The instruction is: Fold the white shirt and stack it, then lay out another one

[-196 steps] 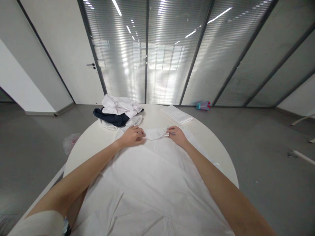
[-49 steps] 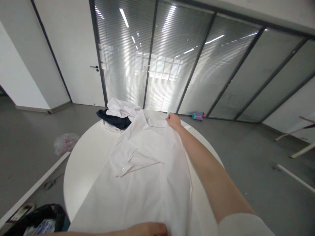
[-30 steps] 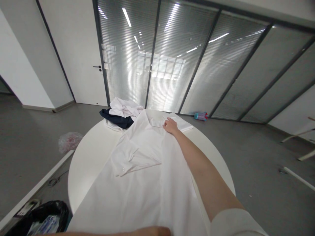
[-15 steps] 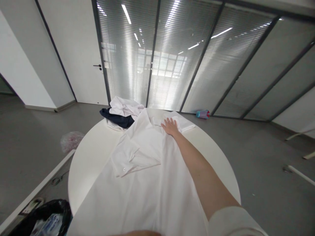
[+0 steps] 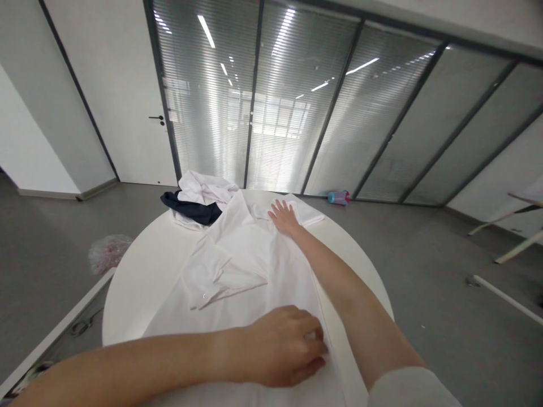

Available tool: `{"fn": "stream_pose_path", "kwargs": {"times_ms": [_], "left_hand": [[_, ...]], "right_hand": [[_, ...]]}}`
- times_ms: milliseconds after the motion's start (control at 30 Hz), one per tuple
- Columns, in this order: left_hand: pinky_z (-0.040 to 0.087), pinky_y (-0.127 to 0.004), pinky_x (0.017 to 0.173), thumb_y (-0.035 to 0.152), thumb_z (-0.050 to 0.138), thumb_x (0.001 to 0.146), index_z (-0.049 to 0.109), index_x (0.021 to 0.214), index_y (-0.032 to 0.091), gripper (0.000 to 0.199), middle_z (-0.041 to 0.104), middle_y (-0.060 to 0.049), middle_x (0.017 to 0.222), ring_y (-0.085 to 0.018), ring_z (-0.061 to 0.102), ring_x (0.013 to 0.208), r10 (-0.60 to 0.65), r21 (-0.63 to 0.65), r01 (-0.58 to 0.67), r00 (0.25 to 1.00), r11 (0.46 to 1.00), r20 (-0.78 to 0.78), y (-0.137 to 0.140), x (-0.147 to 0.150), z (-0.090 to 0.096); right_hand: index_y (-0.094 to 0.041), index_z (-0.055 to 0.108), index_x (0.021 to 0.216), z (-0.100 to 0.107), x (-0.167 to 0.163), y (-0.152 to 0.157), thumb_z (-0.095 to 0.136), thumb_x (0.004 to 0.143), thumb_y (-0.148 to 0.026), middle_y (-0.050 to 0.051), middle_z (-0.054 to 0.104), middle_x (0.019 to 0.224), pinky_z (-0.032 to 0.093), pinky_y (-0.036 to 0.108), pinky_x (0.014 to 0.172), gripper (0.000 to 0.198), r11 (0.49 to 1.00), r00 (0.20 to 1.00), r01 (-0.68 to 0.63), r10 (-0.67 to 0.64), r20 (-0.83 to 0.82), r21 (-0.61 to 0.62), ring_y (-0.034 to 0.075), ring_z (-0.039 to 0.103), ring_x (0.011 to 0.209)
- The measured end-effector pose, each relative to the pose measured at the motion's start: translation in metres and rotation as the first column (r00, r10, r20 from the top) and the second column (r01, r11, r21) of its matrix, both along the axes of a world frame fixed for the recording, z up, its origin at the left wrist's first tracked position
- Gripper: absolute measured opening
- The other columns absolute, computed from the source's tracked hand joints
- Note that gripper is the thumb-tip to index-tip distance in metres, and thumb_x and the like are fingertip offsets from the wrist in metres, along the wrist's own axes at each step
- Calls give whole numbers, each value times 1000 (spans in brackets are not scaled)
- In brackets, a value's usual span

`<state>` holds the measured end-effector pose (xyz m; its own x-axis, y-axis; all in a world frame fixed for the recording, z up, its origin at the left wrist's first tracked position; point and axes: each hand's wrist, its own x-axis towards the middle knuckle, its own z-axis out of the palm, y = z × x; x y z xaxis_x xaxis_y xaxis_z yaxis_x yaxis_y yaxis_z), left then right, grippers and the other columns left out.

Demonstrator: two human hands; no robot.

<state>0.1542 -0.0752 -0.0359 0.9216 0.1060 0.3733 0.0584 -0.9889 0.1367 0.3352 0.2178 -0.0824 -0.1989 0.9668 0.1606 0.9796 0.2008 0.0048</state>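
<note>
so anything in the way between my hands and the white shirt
Nothing visible. Your right hand lies spread on the far end of the shirt. Only the shirt shows beneath your left hand, though whether it touches is unclear.

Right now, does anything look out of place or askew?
Yes: on the white shirt, what looks like a sleeve lies slanted and creased, while the rest looks smoother. A striped object lies on the floor by the glass wall.

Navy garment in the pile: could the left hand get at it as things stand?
Probably, by reaching forward: white garments lie partly over the navy garment, but its front is exposed. The left hand is over the white shirt, with nothing upright between.
</note>
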Motion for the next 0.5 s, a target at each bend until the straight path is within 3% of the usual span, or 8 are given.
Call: {"fn": "stream_pose_path", "kwargs": {"times_ms": [67,133,200,267,367,433,500], "left_hand": [[46,-36,102,41,50,99,65,116,12,37,63,-13,125,-23,59,118,-42,48,41,999,998,14,10,24,-9],[35,-48,114,56,48,97,58,132,13,57,53,-14,142,-30,46,136,-78,110,76,997,991,12,12,41,-30],[27,-59,117,66,47,93,51,140,17,68,47,-15,149,-32,39,141,-99,167,97,995,981,4,6,49,-51],[26,-62,116,66,49,91,48,144,16,73,45,-17,151,-32,40,141,-96,231,95,995,968,-7,-3,48,-67],[38,-57,111,52,54,93,51,143,23,58,44,-11,153,-33,45,138,-100,350,89,995,933,13,-18,42,-89],[48,-52,105,43,56,93,63,131,34,40,45,1,153,-32,46,137,-170,423,135,984,896,47,-26,42,-107],[53,-47,100,40,54,94,71,118,35,30,51,4,148,-27,43,140,-229,467,178,972,866,54,-32,47,-127]], "right_hand": [[-18,30,157,4,0,-9,14,102,-56,6,13,166,6,52,121,68,998,999,-35,34,-9,-57,31,6,153],[-19,29,157,2,1,-20,14,101,-59,6,12,166,6,51,121,70,989,998,-63,61,-24,-130,30,6,153],[-17,25,158,-7,1,-28,14,100,-62,8,9,167,5,50,122,75,978,997,-67,58,-49,-197,29,4,153],[-14,21,159,-16,0,-33,12,99,-65,10,6,167,4,49,122,80,967,997,-47,30,-70,-249,28,3,153],[-11,17,159,-25,-1,-30,11,97,-67,13,4,166,-2,49,122,84,964,997,-14,-6,-75,-266,26,1,153],[-12,16,160,-26,-2,-23,11,97,-68,12,5,166,-5,49,121,84,968,998,-2,-15,-66,-250,24,1,153],[-13,17,159,-25,-3,-14,13,97,-69,13,6,166,-6,49,121,84,974,998,1,-14,-53,-228,24,1,153]]}}
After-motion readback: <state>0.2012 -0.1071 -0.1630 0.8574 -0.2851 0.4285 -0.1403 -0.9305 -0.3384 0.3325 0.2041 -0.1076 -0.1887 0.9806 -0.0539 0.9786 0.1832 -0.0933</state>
